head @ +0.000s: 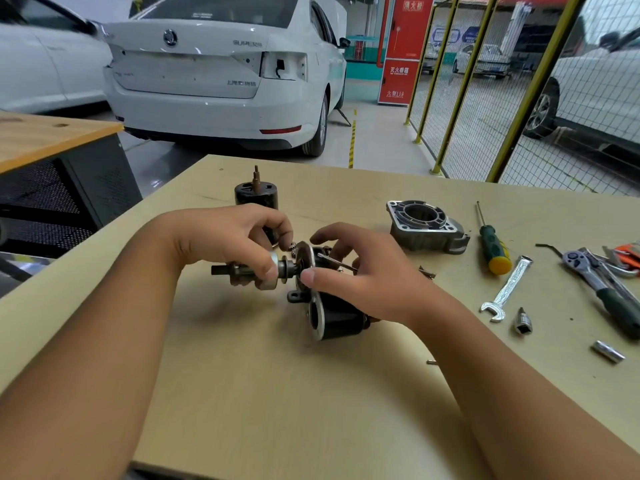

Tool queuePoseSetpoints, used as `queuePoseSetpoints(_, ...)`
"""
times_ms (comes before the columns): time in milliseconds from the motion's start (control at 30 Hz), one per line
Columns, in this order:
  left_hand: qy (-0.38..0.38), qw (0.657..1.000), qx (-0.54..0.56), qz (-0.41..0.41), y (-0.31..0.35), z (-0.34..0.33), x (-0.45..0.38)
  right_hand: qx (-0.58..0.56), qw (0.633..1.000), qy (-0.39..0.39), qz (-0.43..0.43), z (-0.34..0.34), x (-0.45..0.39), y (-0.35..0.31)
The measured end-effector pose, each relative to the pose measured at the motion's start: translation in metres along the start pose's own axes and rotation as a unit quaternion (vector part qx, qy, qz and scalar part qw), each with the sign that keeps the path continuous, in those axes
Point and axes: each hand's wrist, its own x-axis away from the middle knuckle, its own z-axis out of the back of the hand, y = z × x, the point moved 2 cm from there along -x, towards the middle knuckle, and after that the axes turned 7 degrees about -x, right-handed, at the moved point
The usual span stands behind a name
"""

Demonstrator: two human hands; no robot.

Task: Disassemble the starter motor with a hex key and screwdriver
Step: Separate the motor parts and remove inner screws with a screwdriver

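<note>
At the middle of the wooden table (242,393) my left hand (225,240) grips the pinion drive shaft (242,271), which points left from the starter motor's plate. My right hand (360,275) holds the black solenoid and plate assembly (332,320), thumb pressed on the plate's edge, fingers curled over the top. A black motor housing (252,192) stands upright behind my left hand. The grey aluminium nose housing (427,225) lies to the right. A green-handled screwdriver (493,245) and a dark hex key (550,249) lie further right.
On the right side of the table lie an open-end spanner (507,289), a ratchet wrench (602,289), two sockets (523,323) and loose screws (427,271). A white car (221,71) is parked beyond the table, with a yellow mesh fence (460,98) to the right and another bench (52,136) at left.
</note>
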Motion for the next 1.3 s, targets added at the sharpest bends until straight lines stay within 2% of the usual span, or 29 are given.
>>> queuePoseSetpoints(200,-0.012,0.993,0.089,-0.076,0.006,0.0,0.002,-0.015,1.0,0.006,-0.023,-0.001,-0.001,-0.003)
queuePoseSetpoints(367,-0.033,0.984,0.153,-0.08,0.004,-0.003,-0.002,-0.134,0.99,0.025,-0.037,0.0,-0.002,-0.007)
queuePoseSetpoints(500,-0.038,0.979,0.193,-0.057,0.005,-0.01,-0.009,-0.237,0.969,-0.009,-0.075,0.002,-0.005,0.002)
queuePoseSetpoints(600,-0.028,0.97,0.239,-0.033,0.008,-0.017,-0.011,-0.313,0.944,-0.03,-0.099,0.003,-0.006,0.014)
queuePoseSetpoints(667,-0.013,0.952,0.304,-0.036,0.012,-0.02,-0.013,-0.371,0.92,-0.029,-0.124,0.005,-0.007,0.022)
queuePoseSetpoints(733,-0.001,0.935,0.348,-0.072,0.015,-0.022,-0.015,-0.439,0.885,-0.02,-0.153,0.006,-0.008,0.03)
queuePoseSetpoints(867,0.021,0.916,0.367,-0.16,0.022,-0.028,-0.021,-0.537,0.824,-0.007,-0.178,0.002,-0.011,0.033)
queuePoseSetpoints(933,0.06,0.922,0.336,-0.186,0.023,-0.03,-0.027,-0.562,0.807,-0.012,-0.178,0.001,-0.01,0.031)
queuePoseSetpoints(1033,0.157,0.951,0.173,-0.203,0.025,-0.032,-0.032,-0.59,0.785,-0.031,-0.183,-0.001,-0.007,0.033)
queuePoseSetpoints(1100,0.138,0.956,0.153,-0.21,0.025,-0.033,-0.031,-0.601,0.776,-0.046,-0.187,-0.002,-0.007,0.031)
queuePoseSetpoints(1167,0.078,0.964,0.139,-0.213,0.026,-0.034,-0.028,-0.61,0.769,-0.059,-0.179,-0.002,-0.007,0.029)
queuePoseSetpoints(1233,0.037,0.971,0.095,-0.217,0.028,-0.038,-0.027,-0.61,0.773,-0.064,-0.162,-0.004,-0.009,0.03)
queuePoseSetpoints(1300,0.028,0.972,0.069,-0.223,0.03,-0.043,-0.029,-0.596,0.786,-0.074,-0.149,-0.001,-0.009,0.03)
